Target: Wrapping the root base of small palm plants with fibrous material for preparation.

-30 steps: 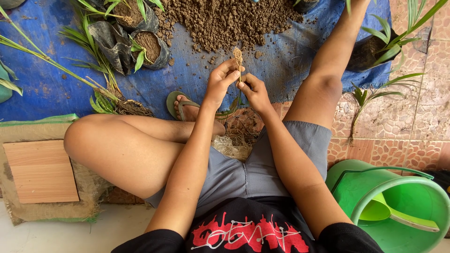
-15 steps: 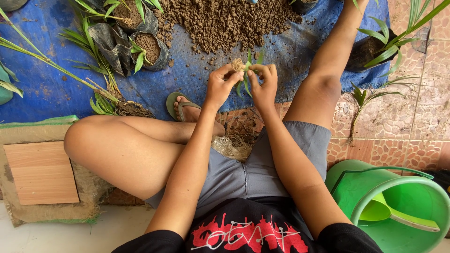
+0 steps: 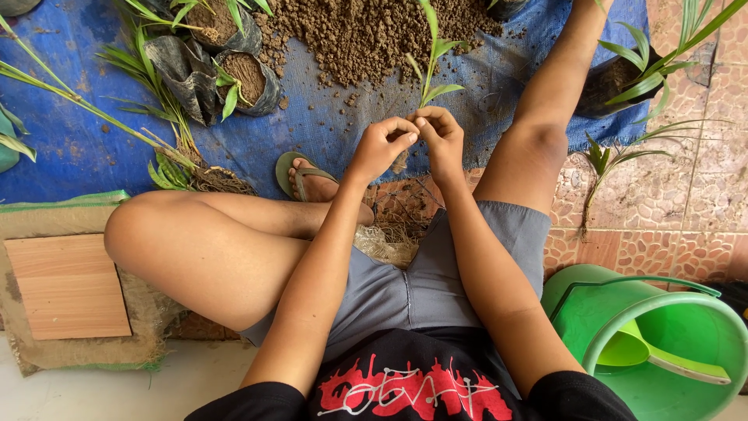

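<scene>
My left hand point(image 3: 380, 146) and my right hand point(image 3: 441, 136) meet fingertip to fingertip over the blue tarp point(image 3: 62, 117), both pinching the base of a small green seedling point(image 3: 431, 58). Its narrow leaves stand up and away from me, over the pile of loose brown soil point(image 3: 374, 35). A bit of pale root shows below my fingers; the rest of the roots are hidden by my hands. I sit cross-legged with one foot in a green sandal point(image 3: 290, 173) just left of my hands.
Black grow bags of soil with small plants point(image 3: 249, 78) stand at the upper left, with loose long-leaved plants point(image 3: 167, 168) beside them. A green bucket point(image 3: 662, 335) holding a scoop is at the lower right. A wooden board point(image 3: 66, 284) lies on sacking at the left. More seedlings point(image 3: 600, 168) lie right.
I have turned the seedling over: a second ago its root end pointed up between my fingers, now the leaves stand upward and my hands have closed together at its base.
</scene>
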